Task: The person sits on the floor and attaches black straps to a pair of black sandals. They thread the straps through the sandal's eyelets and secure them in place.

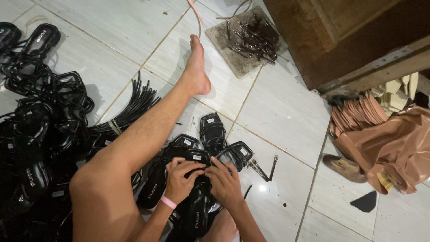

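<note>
Black sandal point(197, 179) with a square toe lies on the tiled floor point(286, 112) between your legs, its toe end pointing away from you, and both your hands are on its strap area. Your left hand point(179, 179), with the pink wristband point(168, 201), curls its fingers over the straps and pinches them; your right hand point(226, 181) presses down beside it, fingers bent and closed on the same straps. The two hands nearly touch.

Other black sandals point(212, 132) lie just beyond your fingers, touching the one you hold, and a large heap of finished pairs point(36, 143) sits to your left past your knee. A bundle of loose black straps point(130, 110) lies under your shin.

What could go wrong, as I judge it: the metal tools point(264, 168) lie on the tile just right of your right hand, close enough to knock or lean on. With everything black and overlapping, you could easily catch a strap from a neighbouring sandal. Your raised leg point(134, 143) crowds the work, so your left wrist has little room to turn. The tile of dark metal hooks point(251, 38) by your foot point(197, 67) is well apart, yet a stretch of the leg could scatter it.
</note>
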Action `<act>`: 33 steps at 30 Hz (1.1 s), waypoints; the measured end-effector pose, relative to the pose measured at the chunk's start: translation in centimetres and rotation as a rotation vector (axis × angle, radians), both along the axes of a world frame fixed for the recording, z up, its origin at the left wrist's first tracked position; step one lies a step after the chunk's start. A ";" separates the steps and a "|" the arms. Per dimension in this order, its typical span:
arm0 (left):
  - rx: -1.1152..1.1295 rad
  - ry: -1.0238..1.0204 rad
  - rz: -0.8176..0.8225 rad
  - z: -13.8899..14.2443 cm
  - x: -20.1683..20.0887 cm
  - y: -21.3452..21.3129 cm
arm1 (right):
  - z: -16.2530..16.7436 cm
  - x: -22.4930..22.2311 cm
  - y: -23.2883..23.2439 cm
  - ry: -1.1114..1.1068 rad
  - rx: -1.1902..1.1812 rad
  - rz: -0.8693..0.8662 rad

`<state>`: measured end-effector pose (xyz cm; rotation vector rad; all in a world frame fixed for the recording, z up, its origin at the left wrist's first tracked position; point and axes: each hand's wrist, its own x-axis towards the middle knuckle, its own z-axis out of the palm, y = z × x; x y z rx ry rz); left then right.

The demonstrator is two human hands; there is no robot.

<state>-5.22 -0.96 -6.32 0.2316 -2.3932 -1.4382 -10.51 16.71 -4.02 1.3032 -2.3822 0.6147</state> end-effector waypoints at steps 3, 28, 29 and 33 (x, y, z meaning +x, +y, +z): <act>0.038 0.008 0.012 -0.1 0.2 0.1 | 0.7 0.2 0.0 -0.038 0.095 -0.005; 0.001 -0.076 -0.003 -0.8 -0.2 0.3 | 0.0 0.6 -0.5 0.005 -0.169 -0.040; 0.009 -0.083 0.006 -0.9 -0.2 0.3 | 0.0 0.6 -0.6 0.007 -0.168 -0.046; 0.048 -0.121 0.022 -0.9 0.0 0.2 | 0.3 0.3 -1.2 0.046 -0.079 -0.070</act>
